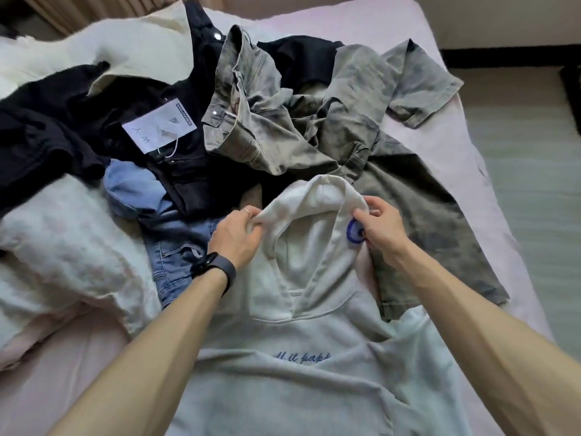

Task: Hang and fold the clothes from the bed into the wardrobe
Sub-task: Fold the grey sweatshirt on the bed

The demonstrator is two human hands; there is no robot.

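My left hand [237, 237] and right hand [382, 228], apart, each pinch one side of the hood [323, 196] of the white hoodie [314, 341], which lies front-up on the pink bed [471, 158], between the blue jeans [176, 243] and the grey washed shirt [408, 184].

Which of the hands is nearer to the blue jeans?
Left. The left hand grips the hood right beside the blue jeans; the right hand pinches the hood's other side, farther from them.
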